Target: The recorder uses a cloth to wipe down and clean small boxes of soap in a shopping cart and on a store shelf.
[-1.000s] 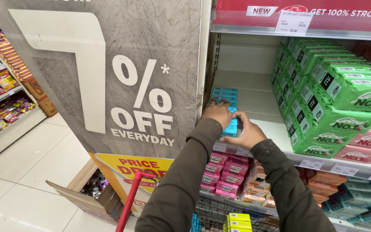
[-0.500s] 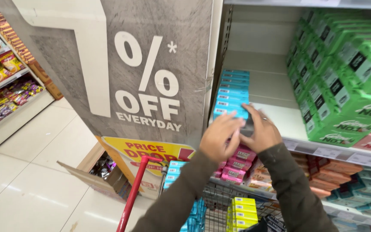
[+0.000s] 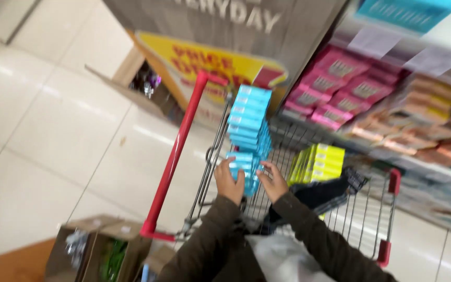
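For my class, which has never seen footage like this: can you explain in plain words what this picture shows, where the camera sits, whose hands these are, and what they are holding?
The picture comes from a camera worn on a person's head, looking down, so the two arms in dark sleeves at the bottom are the wearer's own. There is no machine here, only bare hands. The left hand and the right hand grip the lower end of a stack of light blue boxes from either side, over a wire shopping trolley with a red handle. Inside the trolley stand yellow boxes. To the right, store shelves hold pink boxes and orange packs. On the pale tiled floor sits an open cardboard box. The picture is blurred, so finer detail cannot be told.
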